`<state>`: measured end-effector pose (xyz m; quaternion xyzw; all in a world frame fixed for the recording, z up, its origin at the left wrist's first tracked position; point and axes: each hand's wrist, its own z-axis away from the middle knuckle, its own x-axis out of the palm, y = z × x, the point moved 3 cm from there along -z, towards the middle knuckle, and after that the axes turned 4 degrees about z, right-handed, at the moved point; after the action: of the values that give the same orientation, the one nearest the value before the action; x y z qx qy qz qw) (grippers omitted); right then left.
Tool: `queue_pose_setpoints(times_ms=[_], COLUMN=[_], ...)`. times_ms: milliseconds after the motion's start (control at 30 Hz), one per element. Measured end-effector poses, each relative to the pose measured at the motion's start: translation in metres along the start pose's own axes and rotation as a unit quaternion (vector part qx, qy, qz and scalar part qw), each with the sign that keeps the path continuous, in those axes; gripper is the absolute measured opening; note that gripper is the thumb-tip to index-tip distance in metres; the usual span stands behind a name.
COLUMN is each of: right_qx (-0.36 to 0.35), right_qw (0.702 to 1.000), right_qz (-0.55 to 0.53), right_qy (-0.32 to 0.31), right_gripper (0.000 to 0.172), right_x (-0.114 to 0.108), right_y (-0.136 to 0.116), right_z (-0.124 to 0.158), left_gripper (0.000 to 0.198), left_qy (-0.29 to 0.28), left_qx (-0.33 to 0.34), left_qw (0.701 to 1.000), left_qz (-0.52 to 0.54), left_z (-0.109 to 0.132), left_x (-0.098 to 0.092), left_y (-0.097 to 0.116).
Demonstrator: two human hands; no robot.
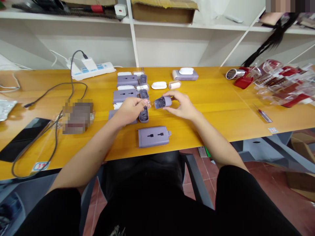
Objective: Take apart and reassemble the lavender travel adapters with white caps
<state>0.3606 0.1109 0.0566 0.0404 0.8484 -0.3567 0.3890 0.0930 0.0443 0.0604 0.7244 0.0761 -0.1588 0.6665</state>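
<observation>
My right hand [180,105] is curled round a small purple cap-shaped part [162,102], holding it just above the yellow table [214,108]. My left hand [131,109] is pinched closed right beside it, fingertips near the part's open end; what it pinches is too small to name. Below the hands lies a purple housing [154,136] with slots. Behind my left hand sit more purple housings [127,80] and small purple end pieces [144,115] in rows, with white oval caps [158,85] further back.
A white power strip [92,69] with cables lies at the back left. A black phone [23,137] rests at the left front edge. Red and clear plastic parts [283,82] pile up at the right, near a small screwdriver [263,114]. Shelves with a cardboard box [163,11] stand behind.
</observation>
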Motion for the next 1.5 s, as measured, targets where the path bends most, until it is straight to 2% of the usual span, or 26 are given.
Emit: queue_pose_setpoints(times_ms=[167, 300, 400, 500, 633, 767, 933, 1067, 1167, 1233, 1333, 1433, 1500], right_qx=[-0.06, -0.068, -0.003, 0.085, 0.217, 0.327, 0.37, 0.381, 0.395, 0.356, 0.177, -0.003, -0.099], right_qw=[0.996, 0.994, 0.999, 0.995, 0.967, 0.933, 0.909, 0.889, 0.874, 0.894, 0.96, 0.992, 0.99], right_qz=[0.07, 0.081, 0.045, 0.001, -0.008, 0.068, 0.147, 0.228, 0.265, 0.251, 0.184, 0.113, 0.097], right_qy=[-0.024, -0.028, 0.003, 0.057, 0.133, 0.137, 0.126, 0.113, 0.099, 0.102, 0.113, 0.054, -0.01], right_gripper=[0.045, 0.045, 0.059, 0.074, 0.066, 0.062, 0.06, 0.07, 0.083, 0.095, 0.107, 0.094, 0.071], right_x=[0.0, 0.002, -0.004, -0.017, -0.039, -0.052, -0.045, -0.032, -0.03, -0.035, -0.041, -0.029, -0.013], right_y=[-0.003, -0.001, 0.009, 0.031, 0.077, 0.107, 0.11, 0.103, 0.099, 0.092, 0.062, 0.019, -0.008], right_z=[-0.002, -0.003, -0.005, -0.005, 0.001, 0.012, 0.012, 0.006, 0.006, 0.005, 0.0, -0.006, -0.008], left_gripper=[0.066, 0.063, 0.05, 0.044, 0.039, 0.035, 0.035, 0.035, 0.034, 0.033, 0.032, 0.032, 0.032], left_qy=[-0.072, -0.095, -0.082, -0.048, 0.009, 0.056, 0.087, 0.098, 0.101, 0.104, 0.096, 0.059, 0.029], left_qx=[-0.092, -0.089, -0.045, -0.016, 0.026, 0.077, 0.104, 0.112, 0.126, 0.138, 0.161, 0.204, 0.241], left_qw=[0.99, 0.99, 0.995, 0.998, 1.0, 0.993, 0.986, 0.983, 0.98, 0.977, 0.97, 0.961, 0.952], left_qz=[0.084, 0.058, 0.029, 0.03, 0.001, -0.072, -0.097, -0.105, -0.112, -0.125, -0.156, -0.18, -0.185], left_z=[0.003, 0.006, 0.005, 0.003, 0.0, -0.001, -0.001, -0.001, -0.002, -0.002, -0.001, -0.001, 0.0], left_x=[0.001, -0.004, -0.009, -0.014, -0.02, -0.024, -0.024, -0.021, -0.018, -0.018, -0.016, -0.011, -0.007], left_y=[-0.003, -0.001, -0.002, -0.003, -0.002, 0.0, -0.002, -0.004, -0.005, -0.005, -0.003, 0.0, 0.001])
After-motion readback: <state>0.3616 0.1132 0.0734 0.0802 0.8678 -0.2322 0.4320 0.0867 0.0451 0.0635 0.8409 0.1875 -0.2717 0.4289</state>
